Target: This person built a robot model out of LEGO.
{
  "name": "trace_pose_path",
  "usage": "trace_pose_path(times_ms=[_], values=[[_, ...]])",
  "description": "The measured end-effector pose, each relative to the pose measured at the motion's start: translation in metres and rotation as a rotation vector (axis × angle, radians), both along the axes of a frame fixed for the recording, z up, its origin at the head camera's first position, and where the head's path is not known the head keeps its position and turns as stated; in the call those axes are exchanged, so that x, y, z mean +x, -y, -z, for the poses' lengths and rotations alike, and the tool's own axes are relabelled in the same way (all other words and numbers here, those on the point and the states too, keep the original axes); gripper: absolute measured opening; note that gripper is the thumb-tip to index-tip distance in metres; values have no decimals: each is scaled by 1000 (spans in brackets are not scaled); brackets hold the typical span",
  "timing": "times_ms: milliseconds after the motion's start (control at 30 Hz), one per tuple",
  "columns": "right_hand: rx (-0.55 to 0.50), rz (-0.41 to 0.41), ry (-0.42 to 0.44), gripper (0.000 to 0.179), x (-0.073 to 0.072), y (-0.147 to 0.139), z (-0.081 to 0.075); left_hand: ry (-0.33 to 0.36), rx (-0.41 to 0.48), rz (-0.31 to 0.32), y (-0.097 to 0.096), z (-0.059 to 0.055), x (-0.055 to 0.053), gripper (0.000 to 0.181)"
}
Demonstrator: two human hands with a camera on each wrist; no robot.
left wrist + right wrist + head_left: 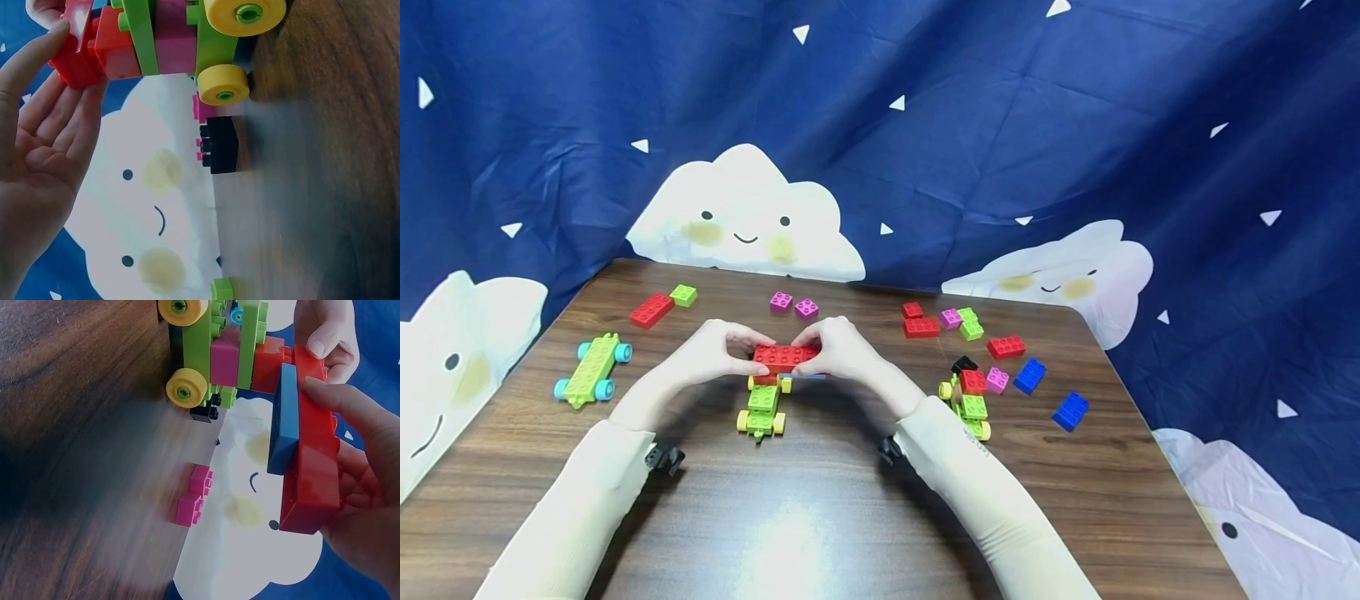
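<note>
Both hands hold a long red brick (pixel 775 358) over a stacked toy car. My left hand (pixel 709 354) pinches its left end, thumb on one side and fingers on the other. Toward the right end, my right hand (pixel 846 350) grips it between thumb and fingers. A blue brick (pixel 284 419) lies against the long brick's underside, jutting to the right. Directly below, a smaller red brick (pixel 267 362) tops the stack, its studs right at the long brick's underside. Beneath it come a green plate, a pink brick (pixel 225 360) and a green wheeled base (pixel 197 353) with yellow wheels.
A green base with blue wheels (pixel 591 371) stands at left, near a red brick (pixel 652 310). Two pink bricks (pixel 781 302) lie behind the hands. Another yellow-wheeled car (pixel 973 406) stands by the right forearm, with several bricks and blue bricks (pixel 1030 376) beyond. A black brick (pixel 222 145) sits behind the stack.
</note>
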State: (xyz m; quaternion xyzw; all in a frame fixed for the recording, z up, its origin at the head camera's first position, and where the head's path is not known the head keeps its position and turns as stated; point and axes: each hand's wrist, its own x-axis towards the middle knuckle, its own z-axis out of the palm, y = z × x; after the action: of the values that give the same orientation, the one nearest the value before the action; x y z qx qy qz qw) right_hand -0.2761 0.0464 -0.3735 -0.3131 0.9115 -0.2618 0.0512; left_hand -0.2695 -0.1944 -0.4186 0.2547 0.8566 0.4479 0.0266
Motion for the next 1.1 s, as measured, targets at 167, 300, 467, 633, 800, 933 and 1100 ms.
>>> trace_pose_path(times_ms=[167,300,467,633,800,933,1100], values=[[-4,3,3,34,0,1,1,2,-6,-6,1,1,1,41],[-4,10,12,34,1,1,1,3,-9,-8,0,0,2,41],[0,10,20,35,1,1,1,15,-3,-5,0,0,2,42],[0,9,23,35,1,1,1,14,-6,-6,-1,0,3,42],[-11,12,30,34,2,1,3,12,-6,-6,0,1,4,42],[-22,14,28,34,3,0,5,2,-9,-5,0,1,4,41],[-22,16,28,34,3,0,5,-16,-18,4,0,2,3,40]])
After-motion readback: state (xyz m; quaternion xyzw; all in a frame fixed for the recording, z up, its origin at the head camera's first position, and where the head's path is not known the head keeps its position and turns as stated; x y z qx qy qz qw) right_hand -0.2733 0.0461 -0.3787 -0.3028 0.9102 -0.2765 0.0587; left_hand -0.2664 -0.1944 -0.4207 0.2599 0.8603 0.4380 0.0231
